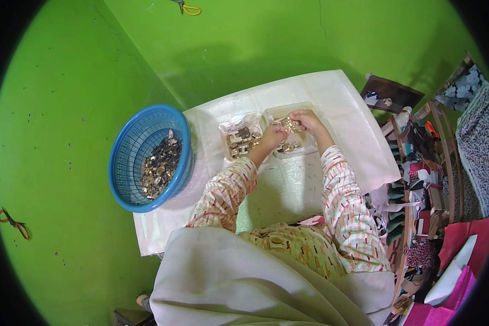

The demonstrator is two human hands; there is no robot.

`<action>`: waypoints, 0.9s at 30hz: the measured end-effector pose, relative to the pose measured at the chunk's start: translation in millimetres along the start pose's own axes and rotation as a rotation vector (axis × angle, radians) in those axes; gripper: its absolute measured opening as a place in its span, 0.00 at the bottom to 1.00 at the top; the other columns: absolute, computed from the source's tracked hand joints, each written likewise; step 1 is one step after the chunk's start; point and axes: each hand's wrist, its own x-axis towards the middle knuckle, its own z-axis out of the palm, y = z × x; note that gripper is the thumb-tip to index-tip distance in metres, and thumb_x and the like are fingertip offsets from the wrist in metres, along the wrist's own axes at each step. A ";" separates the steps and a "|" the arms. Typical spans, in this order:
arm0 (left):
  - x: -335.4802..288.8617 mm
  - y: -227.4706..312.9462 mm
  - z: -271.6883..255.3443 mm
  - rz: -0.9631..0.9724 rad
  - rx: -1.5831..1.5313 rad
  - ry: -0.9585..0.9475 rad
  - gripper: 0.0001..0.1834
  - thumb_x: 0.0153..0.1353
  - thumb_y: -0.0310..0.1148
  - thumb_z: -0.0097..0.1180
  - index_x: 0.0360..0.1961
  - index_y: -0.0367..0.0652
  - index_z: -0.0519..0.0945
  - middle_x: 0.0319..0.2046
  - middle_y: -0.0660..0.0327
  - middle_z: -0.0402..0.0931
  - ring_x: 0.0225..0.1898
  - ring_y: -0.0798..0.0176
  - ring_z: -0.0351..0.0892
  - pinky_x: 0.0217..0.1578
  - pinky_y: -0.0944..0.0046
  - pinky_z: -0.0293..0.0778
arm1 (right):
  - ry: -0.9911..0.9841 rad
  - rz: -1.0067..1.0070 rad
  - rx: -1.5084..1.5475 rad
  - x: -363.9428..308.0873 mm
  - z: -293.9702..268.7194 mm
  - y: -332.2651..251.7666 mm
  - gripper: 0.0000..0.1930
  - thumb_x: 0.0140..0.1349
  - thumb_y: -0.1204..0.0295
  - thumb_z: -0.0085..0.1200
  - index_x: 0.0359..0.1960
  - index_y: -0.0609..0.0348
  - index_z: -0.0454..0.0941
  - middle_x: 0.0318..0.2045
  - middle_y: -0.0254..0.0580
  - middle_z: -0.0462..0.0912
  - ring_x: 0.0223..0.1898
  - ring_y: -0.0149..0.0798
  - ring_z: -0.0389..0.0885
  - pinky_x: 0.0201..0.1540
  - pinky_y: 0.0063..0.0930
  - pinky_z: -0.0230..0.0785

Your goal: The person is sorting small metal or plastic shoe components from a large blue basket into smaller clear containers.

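Note:
Both my hands are over a pale, clear-looking plastic tray (308, 145) that holds small gold-coloured metal pieces (292, 147). My left hand (274, 137) is closed in a pinch at the tray's left side. Just beyond it to the right, my right hand (307, 120) pinches above a glinting cluster of gold-coloured pieces (293, 125). What the fingertips of either hand hold is too small to make out. Touching or nearly touching that tray on its left is a second pale tray with gold-coloured and dark metal pieces (243, 142), which look like buckles or clasps.
A blue plastic basket (116, 187) with many dark and gold scraps stands at the left of the white-covered table (358, 136). Green walls (65, 108) rise behind and at left. To the right, a wooden rack (449, 163) is crowded with fabric and leather-like pieces.

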 end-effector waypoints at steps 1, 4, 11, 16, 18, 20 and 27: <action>6.6 1.3 10.9 0.001 -0.004 -0.006 0.08 0.50 0.32 0.57 0.28 0.39 0.78 0.21 0.66 0.73 0.23 0.74 0.68 0.25 0.74 0.64 | 0.021 0.007 -0.077 1.5 -14.9 0.3 0.07 0.54 0.70 0.50 0.34 0.56 0.75 0.18 0.25 0.72 0.14 0.19 0.62 0.12 0.12 0.47; 29.0 4.5 33.4 -0.040 0.115 -0.039 0.13 0.52 0.34 0.54 0.36 0.38 0.78 0.26 0.64 0.74 0.27 0.73 0.70 0.29 0.72 0.66 | 0.029 0.010 -0.197 17.3 -45.2 -3.3 0.08 0.53 0.70 0.51 0.33 0.57 0.76 0.19 0.26 0.74 0.15 0.19 0.62 0.12 0.13 0.47; 89.1 3.4 45.3 0.069 0.268 -0.089 0.16 0.50 0.34 0.52 0.39 0.38 0.77 0.32 0.60 0.74 0.34 0.65 0.71 0.38 0.66 0.67 | 0.053 -0.142 -0.354 88.1 -95.2 15.0 0.05 0.45 0.75 0.53 0.25 0.59 0.78 0.22 0.34 0.78 0.19 0.26 0.71 0.19 0.20 0.61; 112.8 4.5 48.5 0.302 1.328 -0.079 0.19 0.45 0.36 0.49 0.40 0.43 0.76 0.45 0.55 0.66 0.50 0.50 0.59 0.50 0.54 0.55 | 0.202 -0.062 -0.766 119.7 -95.0 15.8 0.06 0.42 0.74 0.53 0.24 0.61 0.78 0.25 0.42 0.80 0.29 0.34 0.78 0.33 0.27 0.69; 126.3 1.9 53.0 0.310 1.394 -0.134 0.20 0.46 0.38 0.49 0.43 0.44 0.74 0.47 0.55 0.65 0.52 0.51 0.57 0.52 0.55 0.52 | 0.265 0.022 -0.914 128.5 -90.0 6.0 0.07 0.42 0.73 0.53 0.25 0.61 0.78 0.27 0.45 0.80 0.32 0.36 0.79 0.37 0.28 0.69; 139.8 -3.1 60.4 0.330 1.458 -0.198 0.22 0.47 0.40 0.49 0.45 0.46 0.73 0.49 0.55 0.63 0.54 0.52 0.55 0.53 0.55 0.49 | 0.298 0.114 -1.066 141.4 -91.3 1.1 0.09 0.46 0.72 0.49 0.29 0.60 0.78 0.34 0.49 0.78 0.39 0.42 0.77 0.41 0.32 0.68; 178.9 -31.8 66.7 0.367 1.462 -0.145 0.30 0.50 0.44 0.47 0.55 0.47 0.60 0.52 0.54 0.55 0.56 0.55 0.50 0.54 0.49 0.43 | 0.247 0.184 -1.198 166.6 -82.9 -15.0 0.13 0.52 0.73 0.42 0.37 0.59 0.77 0.40 0.49 0.76 0.44 0.46 0.75 0.42 0.36 0.68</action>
